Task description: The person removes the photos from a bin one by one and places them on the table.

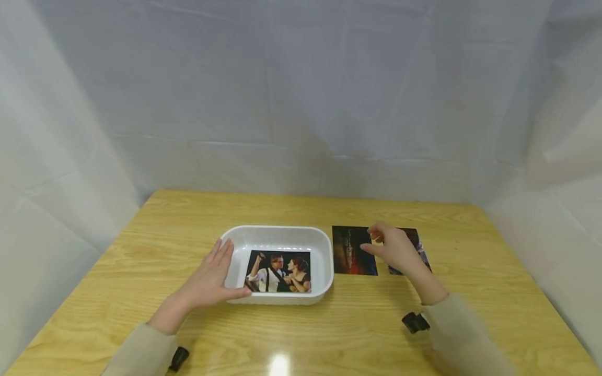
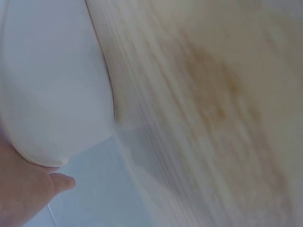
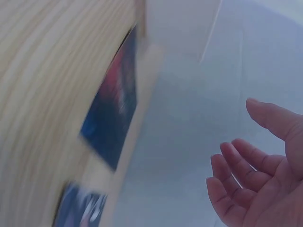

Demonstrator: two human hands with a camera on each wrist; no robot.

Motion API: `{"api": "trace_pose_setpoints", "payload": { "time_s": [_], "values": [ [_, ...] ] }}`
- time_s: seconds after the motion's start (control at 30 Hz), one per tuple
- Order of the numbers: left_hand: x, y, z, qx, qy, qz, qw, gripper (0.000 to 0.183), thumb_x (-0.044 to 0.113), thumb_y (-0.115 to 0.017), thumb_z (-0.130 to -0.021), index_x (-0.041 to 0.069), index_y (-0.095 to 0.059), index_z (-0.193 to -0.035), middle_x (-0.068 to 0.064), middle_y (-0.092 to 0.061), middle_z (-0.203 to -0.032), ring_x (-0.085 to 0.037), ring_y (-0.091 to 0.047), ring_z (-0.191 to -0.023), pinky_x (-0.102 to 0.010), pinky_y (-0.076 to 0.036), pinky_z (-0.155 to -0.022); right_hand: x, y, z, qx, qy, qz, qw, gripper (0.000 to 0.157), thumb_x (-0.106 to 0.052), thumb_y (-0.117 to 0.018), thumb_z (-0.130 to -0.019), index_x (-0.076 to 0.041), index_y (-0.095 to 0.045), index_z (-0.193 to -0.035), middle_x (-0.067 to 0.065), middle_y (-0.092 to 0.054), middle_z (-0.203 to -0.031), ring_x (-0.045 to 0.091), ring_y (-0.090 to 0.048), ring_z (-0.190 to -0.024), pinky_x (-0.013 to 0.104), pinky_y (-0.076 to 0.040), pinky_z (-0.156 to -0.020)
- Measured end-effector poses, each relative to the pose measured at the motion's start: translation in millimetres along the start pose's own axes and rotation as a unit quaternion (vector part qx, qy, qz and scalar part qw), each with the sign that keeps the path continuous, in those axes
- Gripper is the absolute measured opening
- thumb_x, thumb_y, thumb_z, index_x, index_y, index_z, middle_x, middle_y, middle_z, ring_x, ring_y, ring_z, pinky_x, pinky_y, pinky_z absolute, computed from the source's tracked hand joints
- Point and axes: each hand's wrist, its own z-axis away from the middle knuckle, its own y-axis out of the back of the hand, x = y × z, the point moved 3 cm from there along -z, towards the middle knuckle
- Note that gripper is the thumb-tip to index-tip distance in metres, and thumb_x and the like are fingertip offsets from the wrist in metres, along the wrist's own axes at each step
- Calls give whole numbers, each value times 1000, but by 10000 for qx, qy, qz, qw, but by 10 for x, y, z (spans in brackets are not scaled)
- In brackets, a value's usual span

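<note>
A white rectangular dish (image 1: 324, 261) stands on the table with a photo print (image 1: 277, 271) of two people lying inside. Along the dish's left side, my left hand (image 1: 207, 282) rests on the rim, fingers extended and thumb reaching over the front edge. In the left wrist view that hand (image 2: 28, 189) shows at the end of the dish wall (image 2: 61, 85). To the right, my right hand (image 1: 392, 248) is over two more prints, its thumb and fingers apart with nothing between them. One is a dark print (image 1: 348, 250) with red and blue; the other print (image 1: 418, 245) is partly hidden by the hand.
A light wooden table (image 1: 263, 339) bears everything. White sheeting (image 1: 301, 104) hangs behind the table and at both sides. Small black clips (image 1: 416, 322) are at the sleeves' wrists.
</note>
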Motion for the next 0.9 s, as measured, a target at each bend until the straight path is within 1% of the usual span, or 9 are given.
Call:
{"api": "trace_pose_setpoints", "payload": {
  "time_s": [0.13, 0.23, 0.3, 0.47, 0.57, 0.63, 0.77, 0.9],
  "values": [
    [-12, 8, 6, -22, 14, 7, 10000, 109, 63, -56, -72, -16, -13, -133, -29, -9, -141, -39, 2, -130, -50, -8, -104, -220, -109, -66, -7, 318, -104, 9994, 44, -24, -66, -80, -1, -53, -115, 11, -58, -97, 26, -54, -89, 39, -47, -73],
    [-19, 13, 9, -1, 7, 6, 10000, 108, 61, -57, -72, -16, -14, -133, -29, -10, -140, -40, 1, -130, -50, -8, -104, -377, -205, -119, -5, 541, -179, 9984, 44, -23, -67, -79, 0, -54, -114, 12, -59, -96, 25, -55, -88, 38, -48, -73],
    [-20, 12, 12, 15, -5, 2, 10000, 108, 60, -58, -72, -16, -14, -133, -29, -10, -140, -40, 1, -130, -51, -9, -103, -471, -279, -148, -59, 550, -255, 9981, 44, -23, -68, -78, 0, -54, -113, 12, -59, -96, 25, -56, -89, 37, -48, -73],
    [-17, 4, 13, -26, -4, 65, 10000, 108, 61, -58, -72, -16, -14, -134, -29, -10, -141, -39, 2, -130, -51, -8, -103, -647, -451, -213, -231, 469, -354, 9980, 44, -22, -70, -76, -1, -55, -112, 11, -60, -98, 23, -56, -88, 34, -48, -73],
    [-17, 7, 13, -38, 3, 94, 9999, 107, 60, -58, -72, -15, -13, -134, -28, -9, -141, -39, 3, -130, -50, -7, -103, -729, -539, -241, -341, 595, -309, 9972, 44, -24, -69, -77, -2, -55, -112, 11, -60, -99, 23, -56, -89, 34, -48, -73],
    [-17, 12, 12, -26, 5, 92, 10000, 107, 59, -58, -72, -15, -13, -134, -28, -9, -141, -39, 2, -130, -50, -7, -104, -777, -603, -261, -460, 766, -274, 9956, 44, -24, -69, -77, -2, -55, -112, 11, -59, -101, 24, -55, -92, 35, -47, -75],
    [-19, 21, 9, -14, -17, 80, 10000, 107, 60, -58, -72, -16, -14, -133, -29, -10, -141, -39, 2, -130, -50, -7, -104, -852, -769, -306, -827, 1214, -28, 9891, 47, -24, -69, -78, 0, -53, -115, 13, -57, -107, 26, -54, -97, 36, -46, -79],
    [-29, 19, 8, -16, -14, 69, 10000, 108, 61, -58, -71, -16, -14, -133, -28, -10, -141, -39, 3, -130, -50, -7, -104, -881, -978, -345, -1069, 1540, 529, 9808, 54, -29, -69, -76, 1, -52, -118, 12, -55, -113, 24, -51, -103, 35, -44, -85]
  ]
}}
